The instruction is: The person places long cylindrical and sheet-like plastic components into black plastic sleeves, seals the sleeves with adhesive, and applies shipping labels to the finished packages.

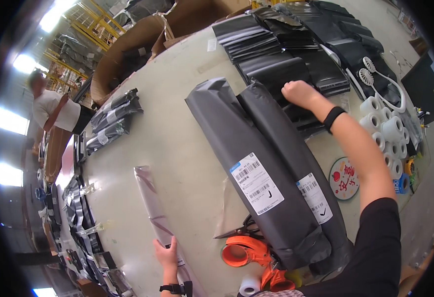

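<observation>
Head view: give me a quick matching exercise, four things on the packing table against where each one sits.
Things:
1. orange tape dispenser
2. white tape rolls
3. clear plastic bag
4. two grey labelled parcels

Places:
A. under the left hand
B. table centre, far end by the right hand
C. near edge, at the parcels' near end
D. right side of the table

Pairs: 1-C, 2-D, 3-A, 4-B

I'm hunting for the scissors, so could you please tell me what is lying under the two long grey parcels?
Under the near end of the grey parcels, black scissor handles and an orange tape dispenser stick out. The blades and whatever else lies beneath are covered.
</observation>
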A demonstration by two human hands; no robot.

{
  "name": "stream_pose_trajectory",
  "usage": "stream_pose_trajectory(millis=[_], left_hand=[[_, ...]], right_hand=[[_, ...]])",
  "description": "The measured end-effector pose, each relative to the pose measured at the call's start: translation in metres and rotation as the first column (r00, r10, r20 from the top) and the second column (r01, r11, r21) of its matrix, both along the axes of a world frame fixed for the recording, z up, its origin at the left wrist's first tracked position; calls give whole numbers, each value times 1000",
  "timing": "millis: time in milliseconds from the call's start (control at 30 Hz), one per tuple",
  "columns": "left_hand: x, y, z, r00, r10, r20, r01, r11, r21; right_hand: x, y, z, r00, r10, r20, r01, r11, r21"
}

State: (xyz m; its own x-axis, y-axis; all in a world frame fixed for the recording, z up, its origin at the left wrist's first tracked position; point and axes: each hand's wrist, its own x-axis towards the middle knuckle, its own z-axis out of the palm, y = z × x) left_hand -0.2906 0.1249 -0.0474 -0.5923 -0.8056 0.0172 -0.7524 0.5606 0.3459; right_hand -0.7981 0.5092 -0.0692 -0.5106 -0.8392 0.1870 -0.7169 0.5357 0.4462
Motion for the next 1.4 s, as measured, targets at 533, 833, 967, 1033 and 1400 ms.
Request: stream_pose_trajectory(millis=[533, 833, 967, 1033, 1400], left_hand=[[7, -10, -11, 998, 45, -44, -40, 993, 109], [2, -4, 1, 992, 13, -124, 15, 974, 224], [2, -4, -7, 994, 26, -109, -3, 979, 205], [6, -5, -14, 990, 45, -130, -30, 993, 118], [-5, 1, 5, 997, 23, -68, -9, 982, 188]], right_hand=[[3, -8, 109, 820, -323, 473, 483, 834, -268], [-52, -61, 46, 924, -217, 315, 287, 938, -194], [-72, -62, 30, 964, -240, 111, 250, 964, -90], [-70, -62, 36, 974, -194, 114, 216, 946, -242], [41, 38, 104, 935, -61, 351, 278, 740, -613]])
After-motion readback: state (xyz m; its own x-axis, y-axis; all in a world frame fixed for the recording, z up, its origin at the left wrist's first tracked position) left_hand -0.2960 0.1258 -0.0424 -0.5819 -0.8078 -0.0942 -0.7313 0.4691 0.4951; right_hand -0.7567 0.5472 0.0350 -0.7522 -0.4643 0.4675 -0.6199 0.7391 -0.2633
